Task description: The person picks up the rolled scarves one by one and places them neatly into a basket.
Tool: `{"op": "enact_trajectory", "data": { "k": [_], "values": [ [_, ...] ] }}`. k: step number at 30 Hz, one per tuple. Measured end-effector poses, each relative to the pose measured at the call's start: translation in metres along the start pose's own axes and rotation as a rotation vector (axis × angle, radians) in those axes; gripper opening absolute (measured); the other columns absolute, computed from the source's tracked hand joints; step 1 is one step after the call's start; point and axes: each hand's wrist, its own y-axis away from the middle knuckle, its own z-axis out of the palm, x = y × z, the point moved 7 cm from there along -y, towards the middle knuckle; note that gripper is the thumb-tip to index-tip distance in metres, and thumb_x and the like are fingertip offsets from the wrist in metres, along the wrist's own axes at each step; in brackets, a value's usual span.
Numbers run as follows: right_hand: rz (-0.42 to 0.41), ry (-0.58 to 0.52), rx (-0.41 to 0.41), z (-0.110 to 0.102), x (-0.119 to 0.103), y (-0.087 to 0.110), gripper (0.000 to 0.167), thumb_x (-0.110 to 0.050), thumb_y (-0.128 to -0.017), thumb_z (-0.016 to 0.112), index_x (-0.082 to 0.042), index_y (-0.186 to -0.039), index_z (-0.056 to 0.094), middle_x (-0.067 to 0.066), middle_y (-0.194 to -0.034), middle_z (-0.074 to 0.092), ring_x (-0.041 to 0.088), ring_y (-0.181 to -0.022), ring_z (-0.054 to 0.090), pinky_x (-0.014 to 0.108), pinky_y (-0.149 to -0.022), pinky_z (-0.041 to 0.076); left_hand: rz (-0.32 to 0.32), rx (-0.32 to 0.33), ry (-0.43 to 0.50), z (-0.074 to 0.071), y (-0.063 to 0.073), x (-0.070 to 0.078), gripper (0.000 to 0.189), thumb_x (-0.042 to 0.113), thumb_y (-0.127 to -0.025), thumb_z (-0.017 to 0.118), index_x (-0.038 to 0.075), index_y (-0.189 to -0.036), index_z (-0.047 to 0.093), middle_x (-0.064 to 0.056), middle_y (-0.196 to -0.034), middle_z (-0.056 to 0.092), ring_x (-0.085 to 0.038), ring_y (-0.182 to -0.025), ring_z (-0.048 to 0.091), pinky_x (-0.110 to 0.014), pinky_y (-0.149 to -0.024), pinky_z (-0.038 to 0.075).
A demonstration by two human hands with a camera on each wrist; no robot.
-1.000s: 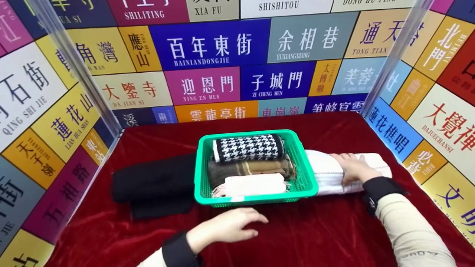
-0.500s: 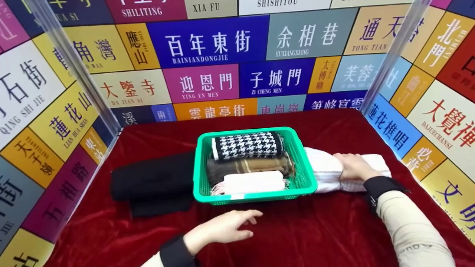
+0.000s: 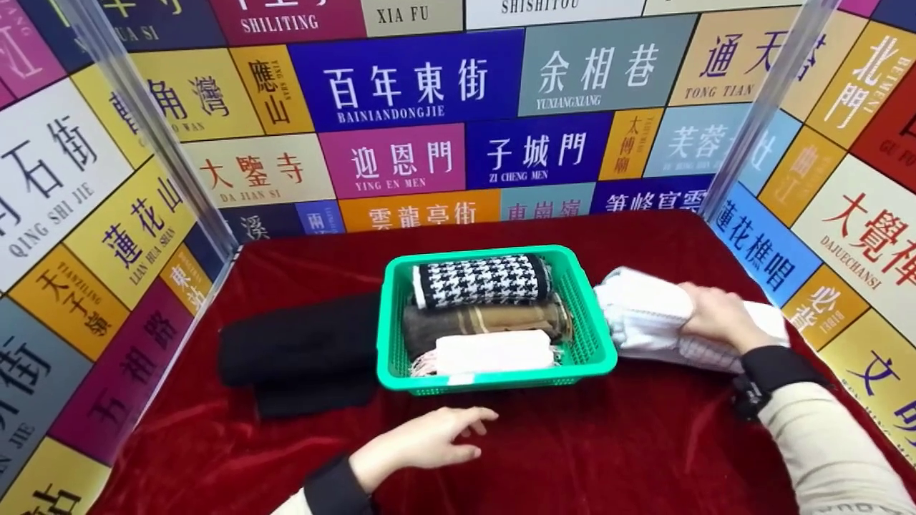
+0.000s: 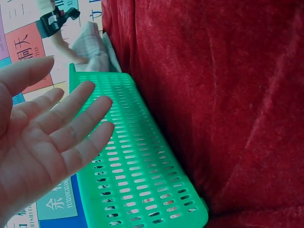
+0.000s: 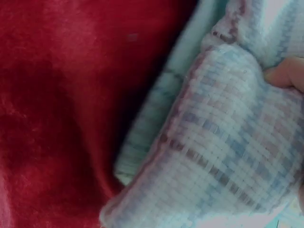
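Observation:
My right hand [image 3: 719,315] grips a folded white cloth [image 3: 644,307] with faint checks, to the right of a green plastic basket [image 3: 605,365]. Close up in the right wrist view, a fingertip [image 5: 287,73] presses into the cloth's woven surface [image 5: 223,142]. Inside the basket lie a rolled black-and-white houndstooth scarf [image 3: 483,281], a brown and dark rolled scarf [image 3: 494,320] and a pale pink fringed one [image 3: 494,352]. In front of the basket hovers my left hand [image 3: 426,438], fingers extended and holding nothing; its palm shows in the left wrist view.
A folded black cloth [image 3: 300,350] lies left of the basket. Dark red velvet [image 3: 572,443] covers the table. Walls of coloured name signs [image 3: 401,82] stand at the back and both sides, with clear corner posts [image 3: 758,107].
My right hand has pulled the white cloth rightward; its inner end now shows beside the basket, and the cloth sits tilted. My left hand has barely moved.

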Motion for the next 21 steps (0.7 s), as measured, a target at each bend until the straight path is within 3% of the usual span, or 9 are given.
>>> {"op": "enact_trajectory", "data": {
  "k": [7, 13, 17, 21],
  "values": [
    [0.081, -0.091, 0.135, -0.043, 0.008, 0.010, 0.066, -0.028, -0.061, 0.079, 0.001, -0.114, 0.051, 0.024, -0.098, 0.060, 0.041, -0.081, 0.057, 0.056, -0.067, 0.043, 0.007, -0.011, -0.009, 0.002, -0.001, 0.000, 0.045, 0.016, -0.087, 0.059, 0.011, -0.130, 0.046, -0.007, -0.108, 0.065, -0.016, -0.093, 0.063, -0.020, -0.083, 0.046],
    [0.059, -0.122, 0.319, -0.090, -0.024, 0.016, 0.067, -0.023, -0.059, 0.079, 0.000, -0.116, 0.052, 0.027, -0.094, 0.059, 0.044, -0.082, 0.054, 0.057, -0.069, 0.040, -0.005, -0.029, -0.015, 0.005, -0.002, -0.002, 0.044, 0.016, -0.087, 0.059, 0.010, -0.129, 0.048, -0.008, -0.108, 0.065, -0.017, -0.092, 0.064, -0.020, -0.082, 0.046],
    [-0.022, -0.162, 0.448, -0.122, -0.062, 0.024, 0.069, -0.019, -0.053, 0.081, 0.001, -0.114, 0.055, 0.027, -0.097, 0.060, 0.045, -0.086, 0.052, 0.056, -0.074, 0.038, -0.040, 0.000, -0.009, 0.002, -0.002, -0.006, 0.038, 0.012, -0.087, 0.058, 0.008, -0.124, 0.052, -0.008, -0.104, 0.066, -0.016, -0.091, 0.064, -0.021, -0.080, 0.047],
    [-0.192, -0.192, 0.567, -0.147, -0.106, 0.035, 0.067, -0.017, -0.047, 0.080, 0.004, -0.107, 0.060, 0.024, -0.095, 0.062, 0.039, -0.087, 0.053, 0.043, -0.082, 0.038, -0.111, 0.123, 0.063, -0.011, 0.000, -0.013, 0.029, 0.003, -0.083, 0.056, 0.005, -0.111, 0.061, -0.010, -0.094, 0.068, -0.016, -0.087, 0.063, -0.025, -0.075, 0.048]
  ]
}}
